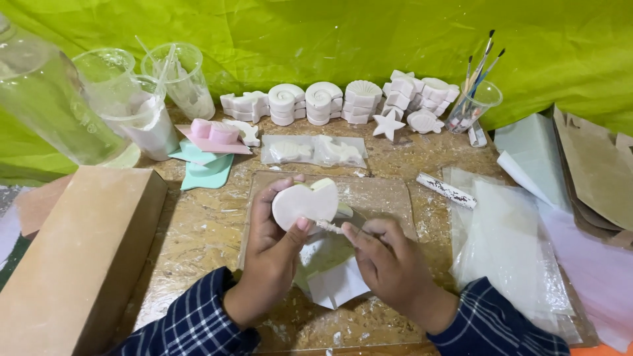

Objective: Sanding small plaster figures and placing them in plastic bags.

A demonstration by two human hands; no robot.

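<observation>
My left hand point(271, 247) holds up a white plaster heart-shaped cast point(304, 204), thumb on its lower edge. My right hand point(389, 260) grips a thin, plaster-crusted tool point(328, 227) whose tip touches the cast's lower right edge. Both hands hover over a scrap of white paper point(336, 285) lying on a clear work board point(382, 194).
Rows of white plaster shell and star casts point(343, 102) line the back. Plastic cups point(178, 76), a clear bottle point(46, 105) and pink and teal moulds point(211, 142) stand at left, a cardboard box point(72, 257) nearer. Brushes in a cup point(471, 102) and plastic sheets point(508, 250) lie right.
</observation>
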